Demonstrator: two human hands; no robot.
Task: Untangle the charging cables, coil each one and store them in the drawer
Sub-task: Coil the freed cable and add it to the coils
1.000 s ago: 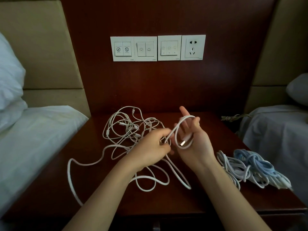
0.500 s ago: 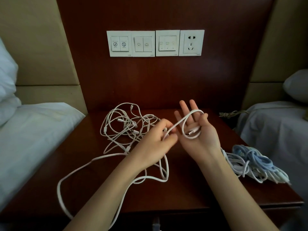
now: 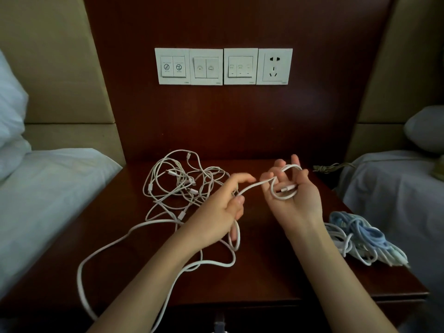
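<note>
Head view over a dark wooden tabletop [image 3: 264,282] between two beds. The right hand [image 3: 292,195] is held palm up above it. One loop of a thick white cable [image 3: 252,186] is wound round its half-curled fingers, and the cable's plug lies in the palm. Just left of the right hand, the left hand [image 3: 216,212] has a narrow grip on the same cable between thumb and fingers. From there the slack drops below and left of the right hand in long loose curves across the tabletop and over its front edge.

Beyond and left of the right hand lies a tangle of thin white cables [image 3: 177,186], not yet sorted. Near the right wrist, on its right, sits a bundle of blue and white cables [image 3: 355,236], already coiled.

The step in hand looks like coiling, only one turn in. The next move probably calls for the left hand to feed slack round the right fingers without dragging the tangle along. The drawer cannot be clearly made out.
</note>
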